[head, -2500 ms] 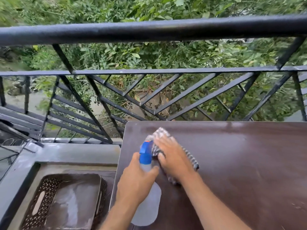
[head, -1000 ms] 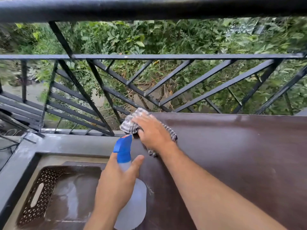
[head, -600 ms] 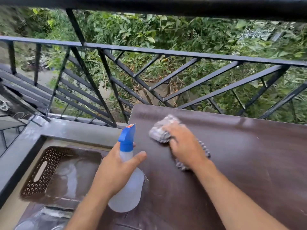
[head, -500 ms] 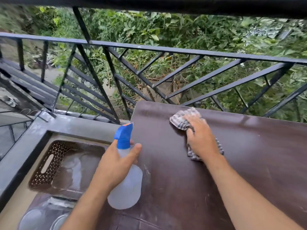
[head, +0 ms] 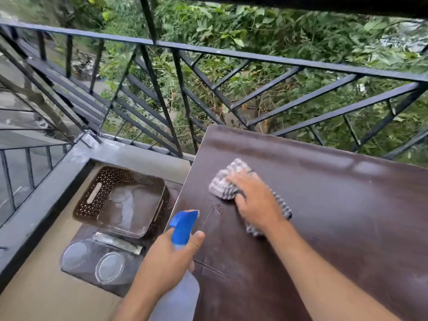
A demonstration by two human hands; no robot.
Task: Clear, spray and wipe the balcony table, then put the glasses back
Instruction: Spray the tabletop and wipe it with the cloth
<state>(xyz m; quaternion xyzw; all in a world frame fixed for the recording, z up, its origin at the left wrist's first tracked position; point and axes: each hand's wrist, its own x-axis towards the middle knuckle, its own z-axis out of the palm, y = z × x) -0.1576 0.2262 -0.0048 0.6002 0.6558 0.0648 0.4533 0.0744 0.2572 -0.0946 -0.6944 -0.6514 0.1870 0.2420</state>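
The dark brown balcony table fills the right half of the view. My right hand presses a checked grey-and-white cloth flat on the table near its far left corner. My left hand grips a clear spray bottle with a blue trigger head over the table's left edge. Two clear glasses stand on a low dark surface to the left of the table, below its level.
A brown perforated plastic basket sits beside the glasses on the low surface. A black metal railing runs behind the table, with foliage beyond. A grey concrete ledge borders the left side.
My right hand and the cloth slid back toward me and to the left on the table. The view has tilted down, so the glasses now show. My left hand still holds the bottle.
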